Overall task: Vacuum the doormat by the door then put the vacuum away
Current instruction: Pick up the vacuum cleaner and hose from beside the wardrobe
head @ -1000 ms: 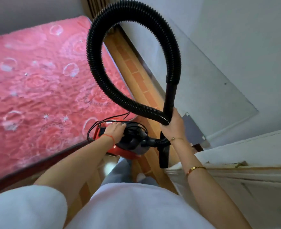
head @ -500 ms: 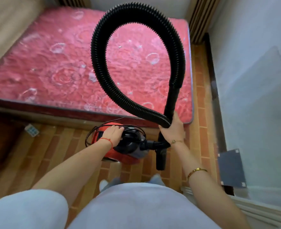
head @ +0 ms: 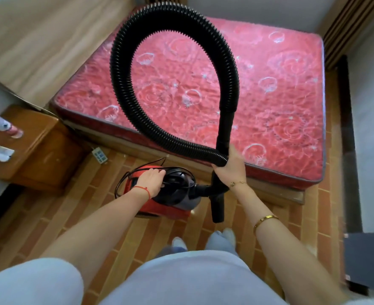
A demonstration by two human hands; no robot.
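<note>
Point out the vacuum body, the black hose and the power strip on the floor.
vacuum body [head: 173, 206], head view, on the red lower shell.
black hose [head: 120, 84], head view, on the left side of the ribbed loop.
power strip [head: 99, 154], head view, on its white top face, beside the nightstand.

Bare floor [head: 76, 216] lies between nightstand [head: 27, 146] and mattress [head: 269, 95].

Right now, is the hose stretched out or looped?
Looped: the hose arcs up from the vacuum and back down to the right hand.
</note>
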